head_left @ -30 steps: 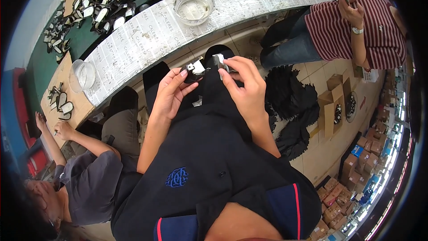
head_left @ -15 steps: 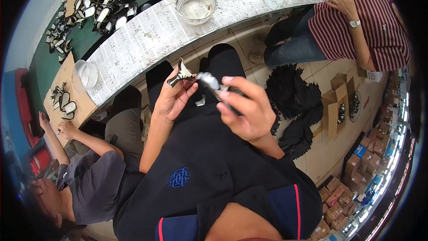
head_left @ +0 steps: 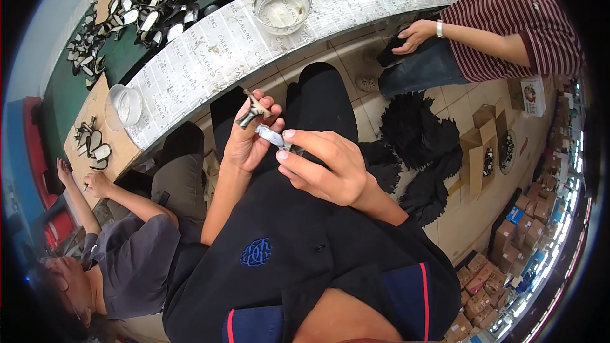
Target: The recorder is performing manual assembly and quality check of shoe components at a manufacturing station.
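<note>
Over my lap, my left hand (head_left: 243, 147) is closed on a small black-and-cream shoe piece (head_left: 253, 112), pinched between thumb and fingers with its flared end upward. My right hand (head_left: 332, 166) is closed on a small tool with a whitish, cloth-like wrapped tip (head_left: 271, 136). That tip sits just below the shoe piece, close to my left fingers; whether the two touch, I cannot tell. The tool's other end is hidden behind my right fingers.
Ahead curves a paper-covered bench (head_left: 210, 57) with a clear bowl (head_left: 281, 9). Left of it stands another clear tub (head_left: 122, 107); many shoe pieces (head_left: 149, 20) lie on green beyond. Co-workers sit left and stand right. Black fringed material (head_left: 419, 133) and an open carton (head_left: 481, 146) lie right.
My right hand has moved left and down, bringing the whitish tip below the shoe piece. My left hand has tilted the piece. The right co-worker's arm has lowered.
</note>
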### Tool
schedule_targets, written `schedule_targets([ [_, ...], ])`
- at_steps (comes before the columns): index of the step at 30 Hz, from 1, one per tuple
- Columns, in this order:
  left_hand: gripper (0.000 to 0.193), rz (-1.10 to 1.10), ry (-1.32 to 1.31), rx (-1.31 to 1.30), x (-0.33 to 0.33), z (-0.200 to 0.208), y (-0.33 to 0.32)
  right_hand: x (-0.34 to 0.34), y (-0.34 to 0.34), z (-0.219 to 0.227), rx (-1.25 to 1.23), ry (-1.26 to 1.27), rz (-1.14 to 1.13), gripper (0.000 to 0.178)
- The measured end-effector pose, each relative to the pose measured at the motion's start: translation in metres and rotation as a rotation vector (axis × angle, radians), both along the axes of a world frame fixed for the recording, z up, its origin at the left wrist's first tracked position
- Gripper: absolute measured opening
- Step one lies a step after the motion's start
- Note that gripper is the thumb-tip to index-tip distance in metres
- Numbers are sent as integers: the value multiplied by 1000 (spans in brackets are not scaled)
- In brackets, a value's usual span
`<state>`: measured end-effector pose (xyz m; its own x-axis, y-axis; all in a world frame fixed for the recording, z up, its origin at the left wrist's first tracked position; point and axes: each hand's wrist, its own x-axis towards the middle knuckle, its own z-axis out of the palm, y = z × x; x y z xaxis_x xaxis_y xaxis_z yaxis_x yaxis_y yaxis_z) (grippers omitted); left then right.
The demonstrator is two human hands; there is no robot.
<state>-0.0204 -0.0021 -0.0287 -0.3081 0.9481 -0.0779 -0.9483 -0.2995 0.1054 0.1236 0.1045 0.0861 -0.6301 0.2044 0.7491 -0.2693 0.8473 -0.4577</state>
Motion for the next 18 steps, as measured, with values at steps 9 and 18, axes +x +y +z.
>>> schedule_targets([
  [9, 34, 93, 474, -323, 5, 6, 2, -8, 7, -23, 69, -84, -84, 31],
  [18, 32, 64, 401, -373, 5, 9, 4, -11, 11, -32, 71, -127, -110, 30],
])
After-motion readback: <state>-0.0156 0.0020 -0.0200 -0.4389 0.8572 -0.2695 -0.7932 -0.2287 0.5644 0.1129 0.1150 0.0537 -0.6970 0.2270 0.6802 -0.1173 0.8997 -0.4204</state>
